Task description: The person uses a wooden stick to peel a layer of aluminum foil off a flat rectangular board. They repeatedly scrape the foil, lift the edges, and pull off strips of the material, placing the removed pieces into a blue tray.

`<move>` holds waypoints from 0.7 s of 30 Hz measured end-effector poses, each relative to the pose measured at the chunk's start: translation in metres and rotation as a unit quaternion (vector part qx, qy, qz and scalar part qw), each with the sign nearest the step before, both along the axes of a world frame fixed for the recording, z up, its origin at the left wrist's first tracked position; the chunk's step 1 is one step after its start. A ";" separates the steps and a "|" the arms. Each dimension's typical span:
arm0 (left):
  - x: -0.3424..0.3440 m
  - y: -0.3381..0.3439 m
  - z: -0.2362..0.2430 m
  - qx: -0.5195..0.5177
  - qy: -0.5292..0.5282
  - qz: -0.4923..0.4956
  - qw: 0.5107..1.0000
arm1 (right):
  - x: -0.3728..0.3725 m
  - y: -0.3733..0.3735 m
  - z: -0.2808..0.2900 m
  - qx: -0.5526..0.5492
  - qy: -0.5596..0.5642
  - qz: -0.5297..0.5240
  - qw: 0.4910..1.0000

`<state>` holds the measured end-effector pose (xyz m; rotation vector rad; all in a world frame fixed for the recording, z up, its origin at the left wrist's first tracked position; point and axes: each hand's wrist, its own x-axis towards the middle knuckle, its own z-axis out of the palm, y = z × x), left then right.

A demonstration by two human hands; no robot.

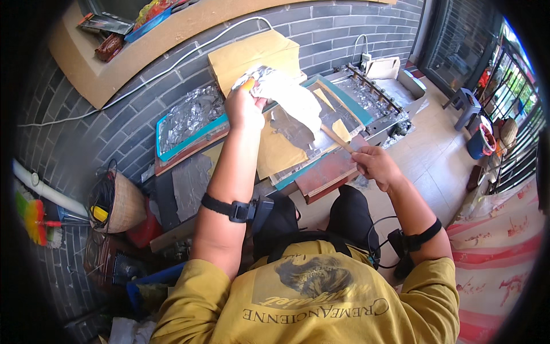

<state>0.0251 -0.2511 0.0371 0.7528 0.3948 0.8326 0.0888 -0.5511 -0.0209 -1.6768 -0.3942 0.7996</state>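
Note:
My left hand [245, 109] is closed on one edge of a sheet of silver foil [292, 102], which hangs toward the right and glares white in the light. A flat wooden stick [338, 139] is pinched between the fingers of my right hand [375, 165]. The stick's far end meets the lower edge of the foil; whether it touches, I cannot tell. Below the foil lies a board [281, 148] with tan paper pieces and grey sheets on it. A small tan piece of paper [342, 128] rests close to the stick.
A teal tray [164, 155] of crumpled foil sits left. Behind stands a cardboard box [258, 51] against the brick wall. A metal frame [372, 86] is at the far right. A reddish board [326, 175] juts toward my knees. A wicker basket [127, 203] stands lower left, a stool [464, 103] right.

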 end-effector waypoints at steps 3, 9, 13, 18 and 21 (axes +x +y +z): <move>-0.017 0.002 -0.023 -0.037 0.024 0.070 0.997 | -0.008 -0.002 -0.009 0.091 0.055 -0.055 0.993; -0.059 0.014 -0.066 -0.080 0.011 0.146 0.986 | -0.041 0.010 0.003 0.233 0.140 -0.119 0.955; -0.082 0.003 -0.074 -0.061 0.006 0.172 0.983 | -0.057 0.019 -0.008 0.258 0.140 -0.076 0.953; -0.099 0.002 -0.093 -0.069 0.012 0.183 0.981 | -0.068 0.031 -0.011 0.125 0.081 0.089 0.985; -0.107 0.004 -0.100 -0.058 -0.006 0.190 0.980 | -0.075 0.041 -0.010 0.061 0.028 0.141 0.988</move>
